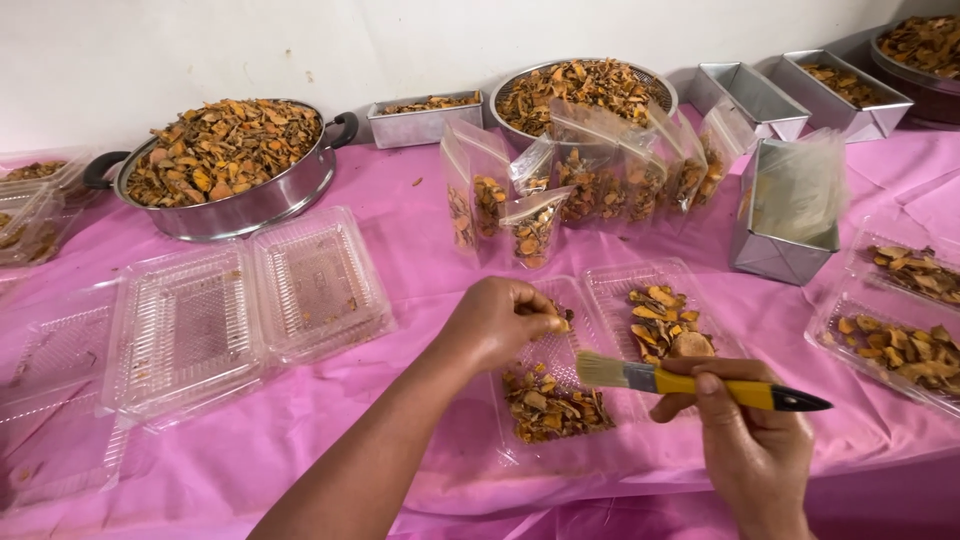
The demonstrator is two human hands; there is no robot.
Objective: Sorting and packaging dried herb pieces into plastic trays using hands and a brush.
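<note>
My left hand (497, 322) is pinching a dried orange slice (562, 322) over the open clear tray (600, 300) in front of me, fingers pressed together. My right hand (745, 430) grips a yellow-handled brush (690, 381), bristles pointing left just above the pile of slices (550, 405) in the tray's near half. Bare pink tablecloth (400, 240) sits between this tray and the empty clear trays (240, 305) on my left, so there's room there. Behind stand little clear bags (560, 190) partly filled with slices, crowded upright, with a big metal pot (225, 165) back left and a metal tin (785, 215) to the right.
</note>
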